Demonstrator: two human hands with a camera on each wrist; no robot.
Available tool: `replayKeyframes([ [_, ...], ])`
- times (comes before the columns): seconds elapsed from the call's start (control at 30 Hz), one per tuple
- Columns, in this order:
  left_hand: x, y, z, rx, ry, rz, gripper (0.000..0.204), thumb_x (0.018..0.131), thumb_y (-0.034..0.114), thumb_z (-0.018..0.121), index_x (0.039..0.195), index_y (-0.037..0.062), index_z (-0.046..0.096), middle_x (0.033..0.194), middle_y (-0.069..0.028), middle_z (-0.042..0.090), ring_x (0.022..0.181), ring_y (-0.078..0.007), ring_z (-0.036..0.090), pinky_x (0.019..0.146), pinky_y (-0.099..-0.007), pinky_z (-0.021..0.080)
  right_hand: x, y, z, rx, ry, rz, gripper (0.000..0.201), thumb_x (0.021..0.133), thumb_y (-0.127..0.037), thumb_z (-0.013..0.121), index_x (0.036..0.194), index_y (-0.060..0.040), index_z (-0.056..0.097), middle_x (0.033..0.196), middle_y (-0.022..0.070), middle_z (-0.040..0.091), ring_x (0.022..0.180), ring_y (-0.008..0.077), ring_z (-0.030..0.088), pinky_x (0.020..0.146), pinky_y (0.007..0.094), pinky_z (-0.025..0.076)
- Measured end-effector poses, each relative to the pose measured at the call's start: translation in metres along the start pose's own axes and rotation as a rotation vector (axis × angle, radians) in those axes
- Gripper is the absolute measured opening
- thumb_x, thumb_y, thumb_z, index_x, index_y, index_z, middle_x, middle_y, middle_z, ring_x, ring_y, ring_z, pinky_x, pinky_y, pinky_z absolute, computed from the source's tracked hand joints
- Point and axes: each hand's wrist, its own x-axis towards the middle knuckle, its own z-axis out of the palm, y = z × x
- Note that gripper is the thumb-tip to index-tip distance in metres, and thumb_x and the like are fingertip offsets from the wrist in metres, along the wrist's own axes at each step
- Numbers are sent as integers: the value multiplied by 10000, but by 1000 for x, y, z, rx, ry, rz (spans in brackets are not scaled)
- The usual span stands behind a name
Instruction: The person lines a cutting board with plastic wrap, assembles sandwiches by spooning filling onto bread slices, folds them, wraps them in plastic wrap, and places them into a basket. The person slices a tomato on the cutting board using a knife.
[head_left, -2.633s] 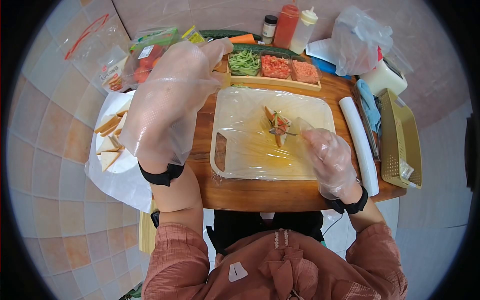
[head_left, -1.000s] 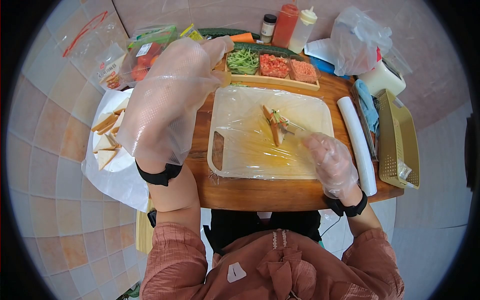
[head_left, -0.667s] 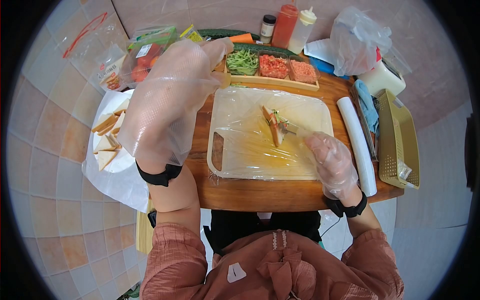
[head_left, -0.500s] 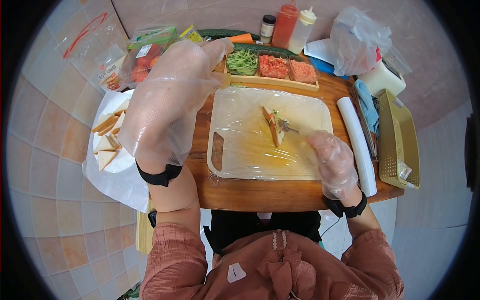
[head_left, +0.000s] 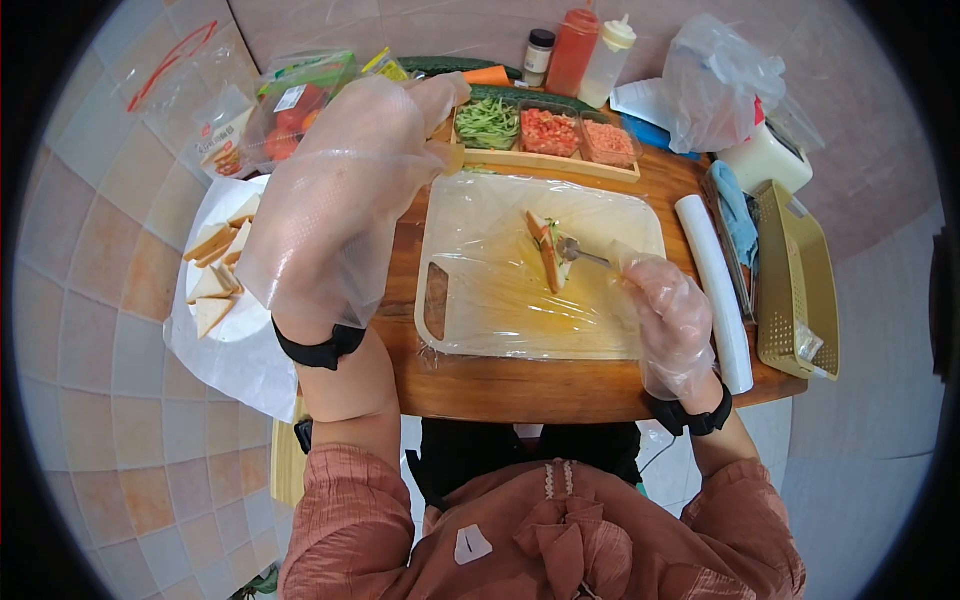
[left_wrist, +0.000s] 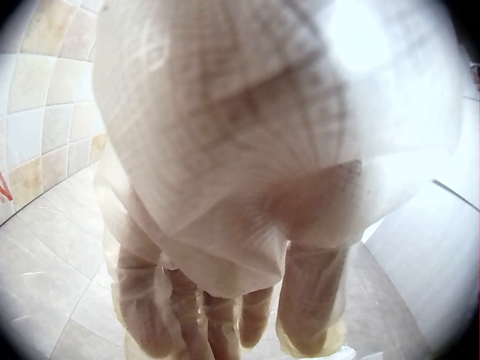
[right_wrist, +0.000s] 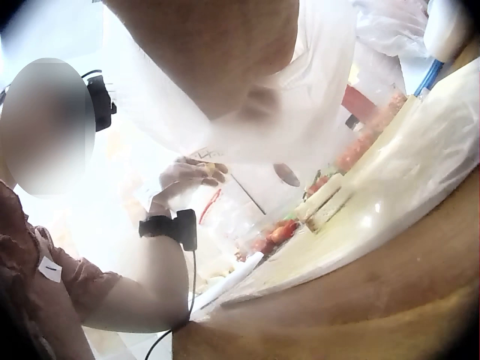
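A small wedge of bread [head_left: 547,250] with green and red filling stands near the middle of the film-covered cutting board [head_left: 480,310]. My right hand [head_left: 665,305], in a clear plastic glove, holds the handle of a small metal spoon [head_left: 588,256]. The spoon's bowl is right at the wedge's right side. In the right wrist view the bread wedge [right_wrist: 324,206] sits beyond the spoon bowl [right_wrist: 286,175]. My gloved left hand [head_left: 350,150] hovers left of the board, fingers toward the ingredient tray. In the left wrist view its fingers [left_wrist: 150,315] are extended and hold nothing.
Behind the board, a wooden tray [head_left: 550,163] bears boxes of shredded cucumber [head_left: 490,122] and diced red and pink fillings. Cut bread triangles [head_left: 212,285] lie on a plate at left. A white roll [head_left: 715,290] and a green basket [head_left: 800,280] stand at right.
The spoon has drawn back from over the filling to the wedge's right side, with my right hand shifting right. The wedge has turned, showing more crust. My left hand stays put.
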Motion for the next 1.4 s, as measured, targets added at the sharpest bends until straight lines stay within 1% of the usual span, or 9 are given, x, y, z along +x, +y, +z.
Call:
replayKeyframes([
  [0.23,-1,-11,5,17,77,123,405,790,-22,644,1192,18,672,1007,-238,663,972,-404,630,830,-411,509,14,-2,10,15,-42,-141,437,764,88,664,1189,-19,659,1038,128,689,862,315,678,751,388,567],
  [0.57,-8,-11,0,-100,121,79,336,756,-16,661,1092,-11,671,972,-202,672,938,-385,627,831,-387,517,24,-29,17,-1,-279,-28,456,837,13,642,1289,-44,623,900,113,664,738,298,628,666,387,547],
  [0.77,-16,-15,-6,-118,151,72,318,737,-17,668,1055,-16,669,965,-193,671,931,-381,626,829,-382,518,10,-3,24,74,-18,-3,325,863,67,668,1173,-31,687,953,137,700,787,300,689,675,329,554],
  [0.93,-18,-15,-7,-139,169,79,303,721,-17,674,1024,-20,668,959,-186,670,926,-379,626,826,-378,519,19,-22,8,600,-15,633,115,935,45,653,1030,35,717,954,95,718,796,171,691,742,292,554],
  [1.13,-14,-16,-6,-174,170,112,285,702,-17,681,987,-26,666,952,-177,669,920,-375,625,824,-372,520,18,-44,4,685,-87,795,128,958,9,636,1054,73,691,917,65,691,818,149,687,764,278,544],
  [1.2,-11,-16,-5,-191,163,131,280,696,-17,684,975,-27,665,950,-174,669,917,-374,624,823,-370,520,7,-51,9,704,-74,796,106,925,-9,677,1017,39,698,895,84,699,781,214,701,747,311,548],
  [1.3,-6,-27,-2,-153,183,316,320,738,-13,670,1058,-10,673,956,-190,665,949,-379,617,837,-377,510,-13,-54,26,111,-80,240,135,833,14,697,953,-46,683,876,122,683,767,300,676,703,372,535],
  [1.33,-6,-26,-4,-160,175,326,320,738,-13,670,1058,-10,673,956,-190,665,949,-379,617,837,-377,510,-16,-57,30,108,-72,252,135,833,14,697,953,-46,683,876,122,683,767,300,676,703,372,535],
  [1.4,3,-8,-19,4,-88,32,350,798,23,640,1147,13,666,1006,-209,661,973,-398,602,838,-393,497,-18,-66,38,29,-127,77,261,808,-12,720,1048,-63,630,951,122,652,786,328,631,697,404,524],
])
